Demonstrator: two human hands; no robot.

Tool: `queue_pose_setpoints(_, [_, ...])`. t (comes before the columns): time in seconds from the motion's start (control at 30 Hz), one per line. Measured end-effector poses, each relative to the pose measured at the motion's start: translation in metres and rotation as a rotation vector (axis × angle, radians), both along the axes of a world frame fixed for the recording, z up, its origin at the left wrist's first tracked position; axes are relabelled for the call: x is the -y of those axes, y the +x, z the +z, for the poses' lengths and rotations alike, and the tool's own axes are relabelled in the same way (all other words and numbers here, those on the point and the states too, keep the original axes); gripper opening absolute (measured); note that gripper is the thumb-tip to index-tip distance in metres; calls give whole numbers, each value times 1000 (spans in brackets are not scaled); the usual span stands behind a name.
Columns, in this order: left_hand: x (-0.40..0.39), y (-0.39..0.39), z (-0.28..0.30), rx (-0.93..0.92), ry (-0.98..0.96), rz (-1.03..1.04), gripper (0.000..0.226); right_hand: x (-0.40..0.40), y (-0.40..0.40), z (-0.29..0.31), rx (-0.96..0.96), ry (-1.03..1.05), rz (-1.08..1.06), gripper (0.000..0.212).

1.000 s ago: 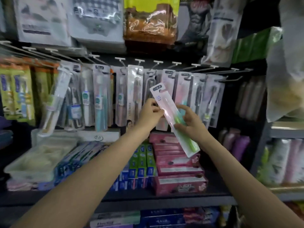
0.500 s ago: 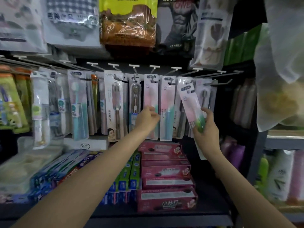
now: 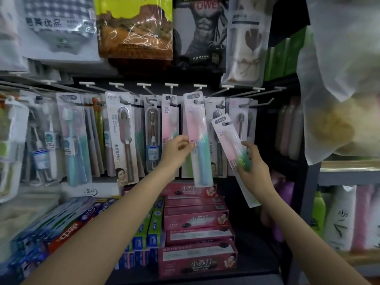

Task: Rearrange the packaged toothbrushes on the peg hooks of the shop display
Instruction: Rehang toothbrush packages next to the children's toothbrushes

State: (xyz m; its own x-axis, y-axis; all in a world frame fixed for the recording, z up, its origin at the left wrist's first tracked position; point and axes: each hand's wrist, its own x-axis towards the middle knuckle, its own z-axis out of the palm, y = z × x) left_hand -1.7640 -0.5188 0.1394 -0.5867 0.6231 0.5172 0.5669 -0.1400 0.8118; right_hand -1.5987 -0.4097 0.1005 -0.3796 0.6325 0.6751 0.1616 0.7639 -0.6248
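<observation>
While the left hand (image 3: 177,150) pinches a hanging toothbrush pack (image 3: 197,138) on its peg hook (image 3: 196,102), the right hand (image 3: 251,164) grips a loose pack (image 3: 232,153); tugging sideways could unhook the hanging one.

Packaged toothbrushes (image 3: 121,138) hang in a row on peg hooks (image 3: 171,85), below bagged towels (image 3: 135,27). Toothpaste boxes (image 3: 195,221) are stacked on the shelf (image 3: 257,256) beneath them. Bottles (image 3: 341,217) stand to the right.
</observation>
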Motion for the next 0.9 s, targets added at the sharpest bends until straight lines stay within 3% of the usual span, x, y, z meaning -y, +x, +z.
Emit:
queue_pose_setpoints(0.13, [29,-15,7,-115,-11,-25,12,3,-9,8,93,75,15,56])
queue_pose_setpoints(0.3, [52,-31,27,-316,-25,166,20,18,-34,34,158,184,49,62])
queue_pose_setpoints(0.63, [59,-29,34,-462,-47,304,24,32,-66,38,78,-37,47,62])
queue_pose_setpoints(0.9, [59,-34,38,-496,-73,295,21,38,-52,47,212,237,-286,70])
